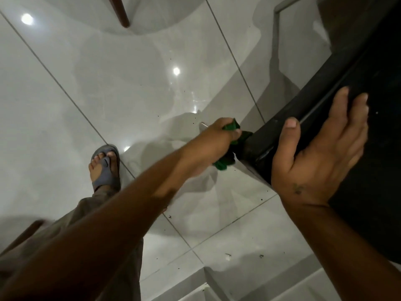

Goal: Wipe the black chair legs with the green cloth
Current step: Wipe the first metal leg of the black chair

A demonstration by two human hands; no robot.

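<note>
A black chair (368, 68) fills the right side of the view, seen from above. My right hand (319, 148) grips its front edge, thumb over the rim and fingers on the seat. Below that edge, one black chair leg (249, 148) runs down toward the floor. My left hand (217, 140) reaches down and is closed on the green cloth (231, 127), which is bunched around that leg. Part of the cloth pokes out below the hand. The lower end of the leg is hidden by the hand and cloth.
The floor is glossy white tile (108, 83) with dark grout lines and small specks of dirt. My foot in a grey sandal (105, 168) stands at the left. A brown wooden leg (120, 11) shows at the top, another (21, 235) at the lower left.
</note>
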